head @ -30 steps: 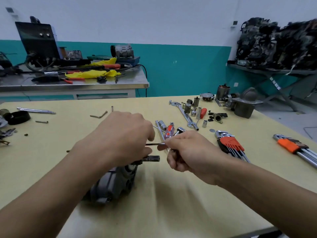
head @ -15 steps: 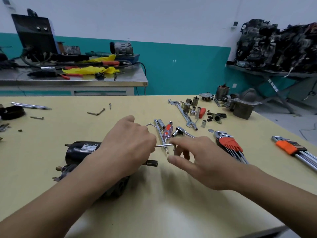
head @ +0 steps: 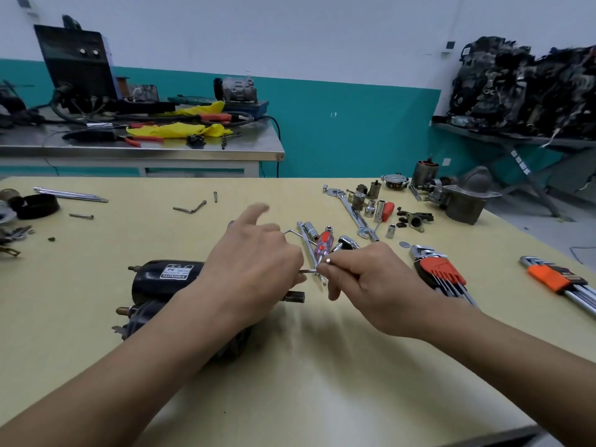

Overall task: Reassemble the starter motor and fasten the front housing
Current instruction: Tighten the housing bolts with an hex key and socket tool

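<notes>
head view: the starter motor (head: 167, 279) lies on its side on the table (head: 322, 398). its front housing is hidden beneath the left hand (head: 254, 269), which curls over that end with the index finger raised. the right hand (head: 364, 285), just right of the motor, pinches a thin hex key (head: 308, 270) between thumb and fingertips. the key runs level toward the motor's front, and its tip is lost under the left hand. a stub shaft (head: 295, 296) projects from the motor just below the key. the step appears to be driving a housing screw. to do it well, the key should seat fully and in line with the screw before any turn, while the left hand braces the motor against rolling. a red key set (head: 442, 275) lies further right of the motor.
</notes>
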Action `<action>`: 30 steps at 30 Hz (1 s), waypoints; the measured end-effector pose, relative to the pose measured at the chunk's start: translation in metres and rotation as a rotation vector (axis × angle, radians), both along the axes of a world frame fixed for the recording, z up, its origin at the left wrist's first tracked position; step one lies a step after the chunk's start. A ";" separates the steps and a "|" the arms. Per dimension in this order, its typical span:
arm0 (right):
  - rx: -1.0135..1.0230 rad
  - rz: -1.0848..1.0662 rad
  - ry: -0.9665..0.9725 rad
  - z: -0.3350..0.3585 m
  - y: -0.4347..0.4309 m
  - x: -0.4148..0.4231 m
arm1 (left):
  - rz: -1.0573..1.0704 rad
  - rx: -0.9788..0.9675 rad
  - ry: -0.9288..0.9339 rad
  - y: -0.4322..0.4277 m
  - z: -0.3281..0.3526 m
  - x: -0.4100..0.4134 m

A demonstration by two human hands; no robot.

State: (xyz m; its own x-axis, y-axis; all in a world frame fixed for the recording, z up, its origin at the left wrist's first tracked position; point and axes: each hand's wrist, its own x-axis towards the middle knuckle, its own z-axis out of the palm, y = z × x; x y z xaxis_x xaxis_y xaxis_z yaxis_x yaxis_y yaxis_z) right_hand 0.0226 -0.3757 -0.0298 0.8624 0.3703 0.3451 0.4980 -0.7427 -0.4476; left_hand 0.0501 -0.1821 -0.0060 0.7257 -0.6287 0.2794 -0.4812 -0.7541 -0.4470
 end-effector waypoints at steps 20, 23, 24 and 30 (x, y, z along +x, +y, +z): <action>0.142 -0.046 0.160 -0.005 -0.001 0.024 | 0.356 -1.089 0.588 0.039 0.005 0.023; 0.193 -0.078 0.226 -0.001 0.003 0.022 | 0.385 -1.008 0.663 0.046 0.002 0.023; 0.205 -0.099 0.251 0.000 0.004 0.022 | 0.378 -1.008 0.670 0.047 0.002 0.022; 0.555 -0.296 0.620 -0.007 0.017 0.019 | 0.330 -1.084 0.727 0.045 0.003 0.019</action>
